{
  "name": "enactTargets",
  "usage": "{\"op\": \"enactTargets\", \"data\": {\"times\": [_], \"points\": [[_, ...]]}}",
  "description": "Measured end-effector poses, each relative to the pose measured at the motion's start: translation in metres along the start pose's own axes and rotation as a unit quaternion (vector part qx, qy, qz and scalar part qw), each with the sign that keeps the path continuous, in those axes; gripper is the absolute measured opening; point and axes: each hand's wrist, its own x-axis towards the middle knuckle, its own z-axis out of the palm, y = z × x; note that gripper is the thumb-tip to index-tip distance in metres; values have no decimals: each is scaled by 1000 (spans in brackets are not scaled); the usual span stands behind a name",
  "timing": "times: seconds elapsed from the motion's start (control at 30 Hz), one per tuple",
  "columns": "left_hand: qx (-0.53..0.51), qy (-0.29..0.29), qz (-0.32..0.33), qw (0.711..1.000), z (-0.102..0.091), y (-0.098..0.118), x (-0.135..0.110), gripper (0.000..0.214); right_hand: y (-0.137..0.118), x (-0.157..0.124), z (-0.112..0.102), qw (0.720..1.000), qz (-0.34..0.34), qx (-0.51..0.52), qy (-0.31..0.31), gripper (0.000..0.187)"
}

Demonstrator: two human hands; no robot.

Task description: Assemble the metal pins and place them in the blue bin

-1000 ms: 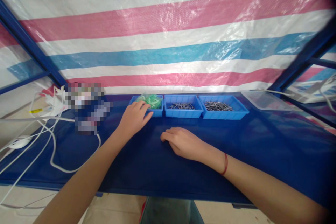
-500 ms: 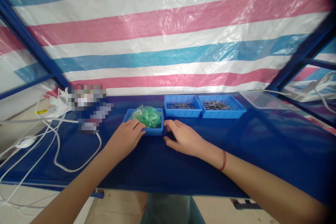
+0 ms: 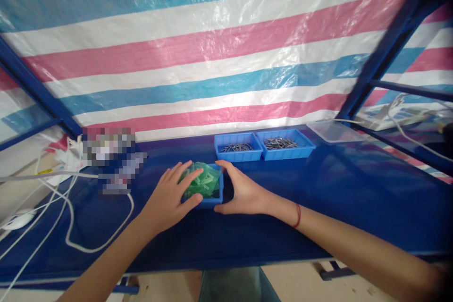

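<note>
A small blue plastic bin holding green plastic packets stands on the blue table before me. My left hand reaches over the bin's left end with fingers spread; its thumb lies near the front rim, and the hand hides that end. Around the right end curves my right hand, fingers at the back corner and thumb at the front corner, with a gap between palm and bin. The packets look thin and see-through, with pale pieces inside.
Two blue bins, a left one and a right one, hold thin metal pieces behind the green packets. A clear plastic lid lies at the back right. White cables and blurred-out items occupy the left side.
The bin of green packets has come nearer to me, away from the two metal-filled bins. My left fingers have spread over it, and my right hand has widened around its right end.
</note>
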Motion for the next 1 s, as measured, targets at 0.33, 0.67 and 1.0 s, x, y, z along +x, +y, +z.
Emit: {"op": "enactTargets", "data": {"times": [0.33,0.67,1.0], "points": [[-328,86,-6,941,35,30,26,58,-28,-7,-51,986,-107,-11,129,68],[-464,120,-49,876,67,45,41,68,-45,4,-72,967,-158,-149,130,58],[-274,89,-14,957,66,57,37,47,-51,-1,-92,948,-146,-277,49,60]]}}
